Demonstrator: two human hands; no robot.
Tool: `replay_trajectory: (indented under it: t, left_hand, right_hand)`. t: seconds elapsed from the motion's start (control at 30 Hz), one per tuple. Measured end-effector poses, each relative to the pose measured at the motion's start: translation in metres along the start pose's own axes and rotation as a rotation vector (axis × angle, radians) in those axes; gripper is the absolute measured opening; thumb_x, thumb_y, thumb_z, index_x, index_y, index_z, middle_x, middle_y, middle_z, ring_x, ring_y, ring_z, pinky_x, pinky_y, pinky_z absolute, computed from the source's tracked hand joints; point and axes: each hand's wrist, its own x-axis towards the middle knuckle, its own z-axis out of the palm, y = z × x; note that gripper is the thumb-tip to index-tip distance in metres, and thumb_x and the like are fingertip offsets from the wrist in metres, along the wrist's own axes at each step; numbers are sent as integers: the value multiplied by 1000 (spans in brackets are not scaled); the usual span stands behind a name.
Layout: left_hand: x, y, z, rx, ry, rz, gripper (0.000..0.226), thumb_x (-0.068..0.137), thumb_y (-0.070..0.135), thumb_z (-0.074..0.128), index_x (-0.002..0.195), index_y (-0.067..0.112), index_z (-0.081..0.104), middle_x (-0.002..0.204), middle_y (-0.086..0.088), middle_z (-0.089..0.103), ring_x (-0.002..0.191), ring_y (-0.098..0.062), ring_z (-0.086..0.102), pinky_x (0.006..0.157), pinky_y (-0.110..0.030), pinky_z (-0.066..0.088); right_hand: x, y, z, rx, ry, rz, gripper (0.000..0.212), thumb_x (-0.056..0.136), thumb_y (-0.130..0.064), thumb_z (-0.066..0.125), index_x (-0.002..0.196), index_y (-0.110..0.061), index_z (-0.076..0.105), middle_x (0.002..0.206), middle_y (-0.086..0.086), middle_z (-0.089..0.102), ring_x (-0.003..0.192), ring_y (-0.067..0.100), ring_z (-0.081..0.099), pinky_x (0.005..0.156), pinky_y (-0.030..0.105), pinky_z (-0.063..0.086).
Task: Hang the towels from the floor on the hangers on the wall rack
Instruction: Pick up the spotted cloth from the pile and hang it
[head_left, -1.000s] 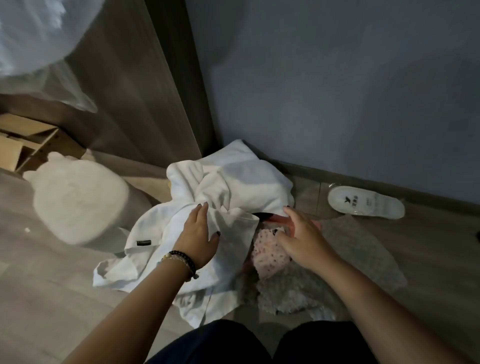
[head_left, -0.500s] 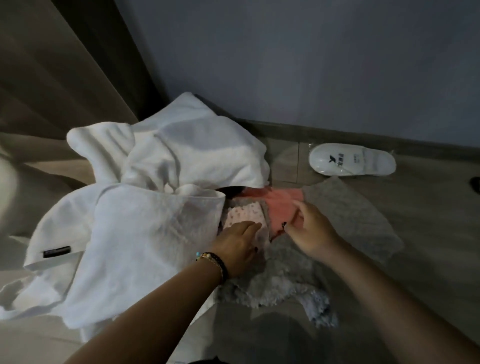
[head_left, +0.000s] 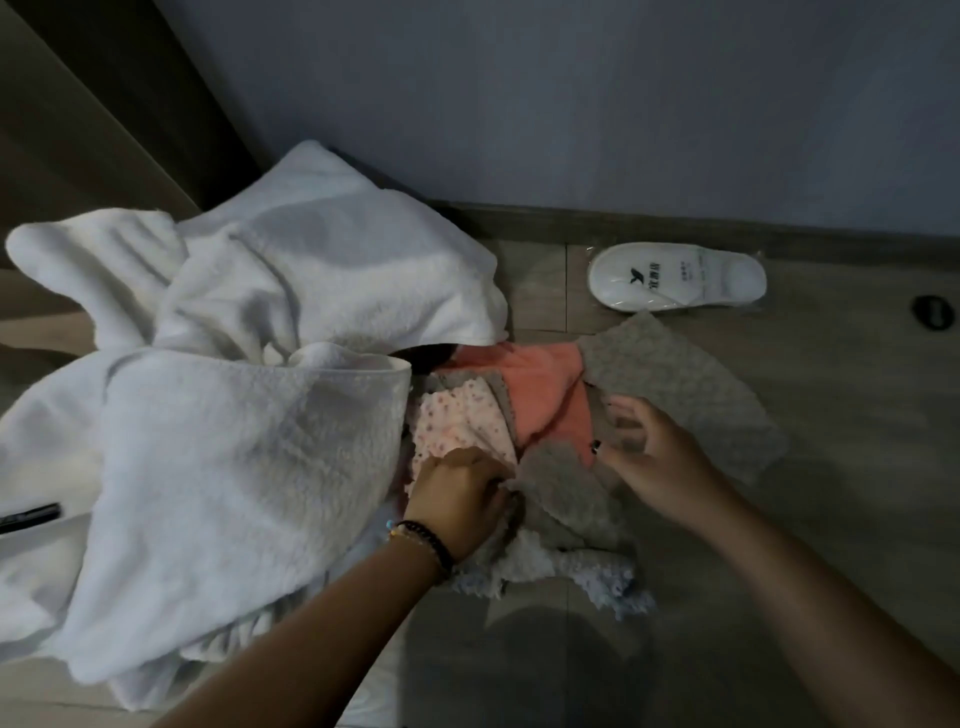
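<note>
**Two hands sorting a towel pile on the floor**

Two bulky white terry towels (head_left: 234, 415) fill the left, partly covering smaller cloths. Beside them lie a pink dotted cloth (head_left: 457, 423), a coral towel (head_left: 545, 384) and a grey textured towel (head_left: 675, 384). The left hand (head_left: 457, 499) grips grey fabric; the right hand (head_left: 649, 452) hovers, fingers spread. One white wrapped slipper (head_left: 675, 278) lies near the wall.

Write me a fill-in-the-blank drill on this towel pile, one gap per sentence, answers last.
1. The left hand grips the ___ fleece cloth.
2. The small cloth under the right hand's fingertips is ___ in colour.
3. The wrapped slipper lies beside the ___ at the foot of the wall.
4. The largest towels in the pile are ___.

Answers: grey; coral; skirting board; white
</note>
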Motion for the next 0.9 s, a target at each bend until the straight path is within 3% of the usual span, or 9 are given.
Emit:
replay_trajectory:
  t: [0.13,0.27,0.37,0.5,0.6,0.67,0.73,0.83,0.9]
  left_hand:
    - [-13,15,-49,-304,266,117,17,81,15,67,96,15,76,91,6,71,84,-6,65,76,-23,53]
    - [-8,34,-96,-969,227,-29,11,81,13,70,87,22,71,83,3,72,79,-9,68,73,-25,55]
    - [-3,36,-116,-1298,360,-168,5,82,18,67,87,16,68,75,-1,68,66,-11,65,60,-25,53]
    - [0,23,-116,-1540,392,-315,29,82,33,66,100,13,56,86,-3,60,76,-20,56,69,-36,44]
    - [2,25,-105,-1613,224,-374,64,76,42,72,123,5,50,114,-15,65,104,-31,62,87,-45,49]
    - [2,25,-98,-1573,296,-401,51,80,28,74,121,4,57,113,-15,69,105,-28,66,86,-42,53]
    - [-2,20,-97,-1472,426,-444,35,76,21,69,109,10,64,101,-8,74,96,-24,70,77,-34,56]
    - [-11,7,-97,-1375,536,-474,31,78,24,67,108,18,66,107,-8,73,102,-26,68,82,-36,57]
    - [-17,2,-99,-1210,605,-485,25,82,23,71,106,25,65,109,-6,71,103,-28,67,87,-40,56]
  right_hand:
    - [-17,-13,-5,94,-177,-64,73,68,-51,73,132,-54,38,136,-22,45,122,-6,45,99,25,42]
    - [-22,-35,18,164,-311,-172,57,74,-32,80,124,-45,57,124,-20,62,114,-1,57,101,35,48]
    - [-19,-56,17,324,-136,-218,29,84,-13,71,98,-38,69,99,-13,74,94,7,69,90,44,54]
    - [-9,-98,10,435,217,-370,24,85,-15,70,95,-35,62,88,-11,72,81,2,69,67,22,57]
    - [-4,-129,22,355,-35,-472,30,85,-13,70,104,-34,60,99,-16,68,94,-4,65,79,17,52]
    - [-6,-125,22,309,-223,-510,35,86,-9,64,116,-28,61,111,-14,67,104,-2,63,87,18,52]
    - [-8,-102,10,346,-48,-471,36,87,-7,56,115,-27,61,108,-11,69,93,-1,66,74,16,54]
    - [-9,-54,7,394,488,-82,25,87,-4,56,98,-25,64,92,-4,71,79,17,67,64,26,51]
    - [-7,-28,31,289,452,143,14,86,-3,59,92,-14,64,88,3,68,77,17,62,65,22,45]
